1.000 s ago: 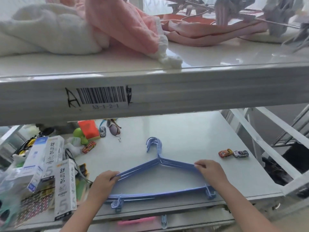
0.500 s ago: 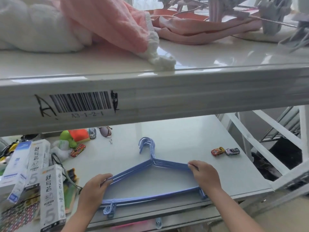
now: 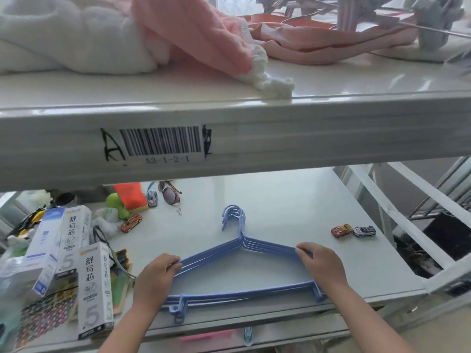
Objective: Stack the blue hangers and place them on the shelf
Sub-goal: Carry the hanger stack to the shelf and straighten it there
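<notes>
A stack of several blue hangers (image 3: 237,250) lies flat on the white middle shelf (image 3: 280,207), hooks pointing away from me and the bottom bars near the shelf's front edge. My left hand (image 3: 155,278) grips the left shoulder of the stack, fingers curled over the wires. My right hand (image 3: 321,266) grips the right shoulder the same way. The hangers are nearly aligned, with the hooks fanned slightly apart.
Boxes (image 3: 94,289) and clutter crowd the shelf's left side. Toy cars (image 3: 353,230), sunglasses (image 3: 169,193) and an orange block (image 3: 128,196) lie around. The upper shelf (image 3: 229,138) with a barcode label holds pink and white cloth (image 3: 178,39). A pink item (image 3: 206,336) and a blue clip (image 3: 247,336) sit below.
The hands and the hanger stack keep the same hold and place on the shelf. Only the head view has shifted slightly.
</notes>
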Tool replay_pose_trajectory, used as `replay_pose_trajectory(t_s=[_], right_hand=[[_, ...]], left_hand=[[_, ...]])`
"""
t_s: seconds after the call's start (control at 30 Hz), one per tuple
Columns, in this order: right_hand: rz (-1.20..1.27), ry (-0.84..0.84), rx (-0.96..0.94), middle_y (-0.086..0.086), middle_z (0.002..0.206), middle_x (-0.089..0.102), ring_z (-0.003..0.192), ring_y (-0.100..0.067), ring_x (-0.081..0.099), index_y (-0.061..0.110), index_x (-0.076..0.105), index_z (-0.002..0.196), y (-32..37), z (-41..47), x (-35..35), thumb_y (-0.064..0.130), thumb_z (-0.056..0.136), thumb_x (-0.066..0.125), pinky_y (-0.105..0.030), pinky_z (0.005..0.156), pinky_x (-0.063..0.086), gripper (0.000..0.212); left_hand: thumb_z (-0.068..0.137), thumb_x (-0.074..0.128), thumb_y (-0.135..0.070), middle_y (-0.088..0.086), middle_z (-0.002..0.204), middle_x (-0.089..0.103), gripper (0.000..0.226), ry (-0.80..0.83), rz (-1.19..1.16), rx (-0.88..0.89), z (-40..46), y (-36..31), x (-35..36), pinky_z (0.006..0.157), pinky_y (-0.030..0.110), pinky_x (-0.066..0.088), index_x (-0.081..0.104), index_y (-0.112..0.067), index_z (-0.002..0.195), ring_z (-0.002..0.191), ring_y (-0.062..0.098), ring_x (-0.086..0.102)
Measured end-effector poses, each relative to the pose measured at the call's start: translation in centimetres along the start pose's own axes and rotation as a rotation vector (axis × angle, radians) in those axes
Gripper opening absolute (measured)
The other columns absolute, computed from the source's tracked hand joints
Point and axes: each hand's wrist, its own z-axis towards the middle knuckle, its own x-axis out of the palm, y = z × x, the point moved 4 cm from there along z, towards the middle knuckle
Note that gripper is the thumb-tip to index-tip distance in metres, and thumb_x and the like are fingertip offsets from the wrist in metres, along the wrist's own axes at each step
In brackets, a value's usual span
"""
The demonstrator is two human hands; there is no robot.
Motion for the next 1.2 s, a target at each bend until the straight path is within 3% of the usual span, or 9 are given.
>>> replay_pose_trajectory(t_s=[0.2, 0.3, 0.43, 0.63, 0.77, 1.03, 1.2], right_hand=[[-0.018, -0.021, -0.029, 0.020, 0.080, 0.066, 0.076, -0.008, 0.062, 0.028, 0.073, 0.093, 0.05, -0.05, -0.11, 0.030, 0.092, 0.061, -0.022, 0.062, 0.046, 0.012], [-0.016, -0.016, -0.039, 0.020, 0.082, 0.066, 0.078, -0.007, 0.062, 0.028, 0.073, 0.095, -0.01, 0.10, 0.09, 0.030, 0.093, 0.061, -0.024, 0.064, 0.050, 0.013], [-0.013, -0.022, -0.041, 0.019, 0.080, 0.065, 0.079, -0.011, 0.063, 0.026, 0.074, 0.094, 0.14, 0.00, 0.21, 0.028, 0.093, 0.061, -0.030, 0.067, 0.054, 0.013], [-0.027, -0.036, -0.049, 0.013, 0.087, 0.073, 0.077, -0.011, 0.062, 0.025, 0.074, 0.094, 0.18, 0.07, 0.17, 0.029, 0.092, 0.061, -0.027, 0.063, 0.049, 0.014], [-0.036, -0.037, -0.047, 0.010, 0.093, 0.074, 0.082, -0.013, 0.064, 0.026, 0.073, 0.098, 0.18, 0.03, 0.10, 0.031, 0.092, 0.059, -0.031, 0.069, 0.053, 0.016], [-0.042, -0.043, -0.025, 0.008, 0.104, 0.073, 0.094, -0.015, 0.065, 0.023, 0.072, 0.106, -0.17, -0.21, 0.20, 0.029, 0.091, 0.060, -0.027, 0.074, 0.049, 0.020], [-0.019, -0.010, -0.009, 0.009, 0.097, 0.074, 0.088, -0.015, 0.065, 0.024, 0.073, 0.103, -0.14, -0.05, -0.02, 0.029, 0.092, 0.059, -0.031, 0.074, 0.052, 0.018]], left_hand=[[0.088, 0.066, -0.021, -0.011, 0.081, 0.067, 0.008, -0.018, -0.015, -0.020, -0.16, -0.33, -0.08, 0.064, 0.033, 0.050, 0.069, -0.027, 0.083, 0.075, 0.013, 0.061], [0.088, 0.066, -0.024, -0.010, 0.083, 0.067, 0.006, -0.023, -0.015, -0.039, -0.16, -0.22, -0.18, 0.065, 0.033, 0.050, 0.071, -0.022, 0.087, 0.076, 0.013, 0.061], [0.088, 0.065, -0.023, -0.008, 0.083, 0.067, 0.006, -0.026, -0.012, -0.031, -0.10, 0.07, -0.02, 0.065, 0.033, 0.049, 0.071, -0.021, 0.088, 0.076, 0.014, 0.060], [0.088, 0.065, -0.020, -0.005, 0.084, 0.068, 0.006, -0.026, 0.014, -0.010, -0.02, 0.38, 0.21, 0.065, 0.035, 0.050, 0.071, -0.018, 0.088, 0.076, 0.017, 0.062], [0.088, 0.065, -0.020, -0.004, 0.086, 0.069, 0.006, -0.028, 0.034, -0.003, 0.18, 0.42, 0.32, 0.066, 0.035, 0.051, 0.071, -0.019, 0.088, 0.079, 0.020, 0.063], [0.087, 0.067, -0.022, -0.003, 0.084, 0.070, 0.006, -0.030, 0.031, -0.033, -0.10, 0.26, 0.20, 0.066, 0.034, 0.049, 0.072, -0.018, 0.088, 0.079, 0.019, 0.062], [0.085, 0.069, -0.024, -0.004, 0.080, 0.071, 0.004, -0.003, 0.009, -0.058, 0.03, 0.26, 0.01, 0.068, 0.037, 0.053, 0.071, -0.022, 0.083, 0.076, 0.020, 0.064]])
